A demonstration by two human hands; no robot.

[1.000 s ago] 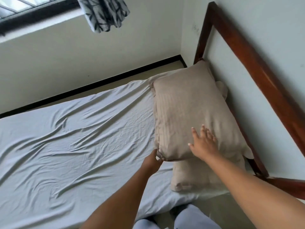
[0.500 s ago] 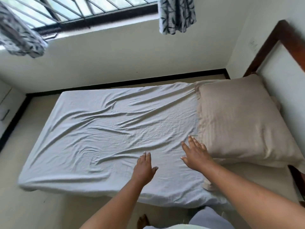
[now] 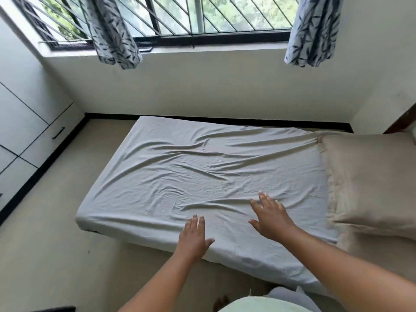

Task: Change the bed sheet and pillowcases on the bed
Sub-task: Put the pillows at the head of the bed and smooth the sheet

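A wrinkled pale grey bed sheet (image 3: 180, 167) covers the mattress, which fills the middle of the head view. A beige pillow (image 3: 369, 176) lies at the right end, stacked on a second beige pillow (image 3: 371, 246) whose edge shows beneath it. My left hand (image 3: 194, 238) lies flat with straight fingers on the sheet at the near edge. My right hand (image 3: 269, 216) is spread, palm down, on the sheet a little farther in, left of the pillows. Neither hand holds anything.
A barred window (image 3: 202, 16) with two patterned curtains (image 3: 112, 34) stands beyond the bed. White cupboard doors (image 3: 24, 122) line the left wall. Beige floor (image 3: 56, 255) runs along the near and left sides. A wooden headboard (image 3: 403, 122) shows at the far right.
My hands left the top pillow and moved left onto the sheet, fingers spread flat. My view swung left from the headboard to the whole mattress and window.
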